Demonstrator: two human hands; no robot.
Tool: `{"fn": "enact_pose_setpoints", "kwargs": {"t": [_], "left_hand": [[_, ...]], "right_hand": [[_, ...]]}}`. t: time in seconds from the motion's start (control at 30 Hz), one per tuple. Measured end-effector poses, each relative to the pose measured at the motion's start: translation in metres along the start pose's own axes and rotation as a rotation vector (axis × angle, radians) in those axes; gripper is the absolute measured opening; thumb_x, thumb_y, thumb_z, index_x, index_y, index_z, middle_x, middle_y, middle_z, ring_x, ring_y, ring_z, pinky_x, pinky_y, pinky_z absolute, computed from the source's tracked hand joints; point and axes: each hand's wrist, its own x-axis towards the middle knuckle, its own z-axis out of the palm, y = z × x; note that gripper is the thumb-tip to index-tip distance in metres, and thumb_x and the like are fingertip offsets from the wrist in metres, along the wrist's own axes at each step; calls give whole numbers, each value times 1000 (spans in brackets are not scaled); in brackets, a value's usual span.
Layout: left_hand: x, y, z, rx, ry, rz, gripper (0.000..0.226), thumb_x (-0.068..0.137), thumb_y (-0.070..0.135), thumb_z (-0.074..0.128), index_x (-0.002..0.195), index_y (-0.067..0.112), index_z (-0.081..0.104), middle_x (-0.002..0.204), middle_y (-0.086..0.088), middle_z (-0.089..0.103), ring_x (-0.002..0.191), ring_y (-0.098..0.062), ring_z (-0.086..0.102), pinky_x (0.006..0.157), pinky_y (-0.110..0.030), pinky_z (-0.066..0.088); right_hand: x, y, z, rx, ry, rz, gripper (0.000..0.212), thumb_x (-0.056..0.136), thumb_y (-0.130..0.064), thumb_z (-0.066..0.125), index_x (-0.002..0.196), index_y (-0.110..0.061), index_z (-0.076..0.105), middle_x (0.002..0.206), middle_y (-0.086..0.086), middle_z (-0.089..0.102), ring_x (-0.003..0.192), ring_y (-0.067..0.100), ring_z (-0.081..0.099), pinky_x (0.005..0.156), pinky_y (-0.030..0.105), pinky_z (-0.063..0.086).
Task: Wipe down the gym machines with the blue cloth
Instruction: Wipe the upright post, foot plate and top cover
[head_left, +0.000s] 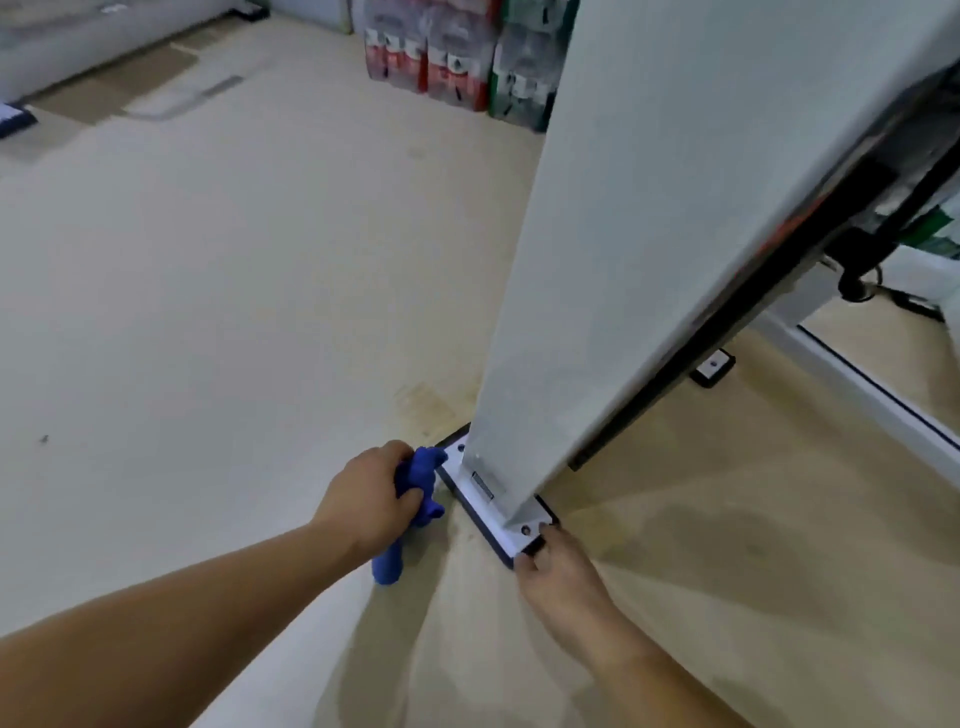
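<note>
gripping the bunched blue cloth (422, 480) in the left hand (371, 499), fingers curled round it, at the left edge of the base plate (483, 512) under the gym machine (675, 234). pinching that plate's near corner with the right hand (563, 569), thumb and fingers bent around it.

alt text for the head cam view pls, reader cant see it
A person's left hand grips a bunched blue cloth beside the floor-level base plate of a white gym machine column, while the right hand holds the plate's near corner. Beige floor; wrapped bottle packs stand behind.
</note>
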Motion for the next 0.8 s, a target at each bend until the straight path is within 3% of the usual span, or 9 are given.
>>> {"fn": "enact_pose_setpoints", "kwargs": {"t": [0.1,0.17,0.27,0.33,0.4,0.5,0.67,0.73,0.8], "left_hand": [[21,-11,23,-139,136,-3,41,88,26,63,128,28,55,115,4,61,95,-20,61,78,-32,48],[44,-13,27,-149,167,42,39,92,30,64,130,27,55,118,3,56,99,-22,60,83,-32,46],[69,-16,42,-5,28,126,23,99,34,56,120,25,61,121,0,50,104,-25,59,86,-32,45],[73,-18,62,174,-75,184,33,104,38,44,132,23,54,137,-4,45,118,-28,49,97,-36,45],[67,-20,79,276,-35,197,45,107,39,34,147,21,39,146,-5,36,127,-28,38,102,-38,45],[50,-26,98,267,92,223,42,106,34,35,143,15,43,148,-6,34,124,-28,39,91,-36,51],[57,-69,91,350,125,622,19,90,27,68,103,14,66,115,-8,58,88,-30,60,52,-35,54],[73,-69,80,349,156,618,19,94,32,62,100,14,66,110,-7,56,83,-30,58,53,-38,54],[71,-57,85,283,182,450,29,100,37,48,109,14,63,113,-8,51,85,-28,51,63,-41,54]], "right_hand": [[9,7,11,-91,-25,-62,43,101,-31,50,144,-25,47,143,-3,49,123,15,54,98,27,44],[15,10,13,-306,-9,-118,47,102,-32,47,149,-24,42,149,-3,40,133,14,46,101,27,40],[20,17,13,-527,17,-203,45,98,-34,46,142,-28,48,148,-6,34,130,12,46,97,27,46],[24,24,10,-594,20,-235,44,95,-32,46,138,-29,51,143,-8,36,124,12,48,89,29,50],[29,27,7,-606,31,-236,41,95,-32,45,135,-30,55,141,-12,36,119,10,52,86,28,51],[32,31,10,-555,80,-251,31,96,-32,47,122,-29,64,134,-14,44,104,10,60,84,27,52],[32,38,19,-516,147,-293,32,93,-31,54,122,-27,67,138,-16,44,103,9,62,85,23,51],[33,36,20,-525,149,-282,33,92,-33,53,120,-26,69,136,-13,47,103,10,62,86,24,52],[33,32,20,-544,160,-268,37,90,-38,49,117,-25,71,132,-12,49,100,12,63,84,28,54]]}}
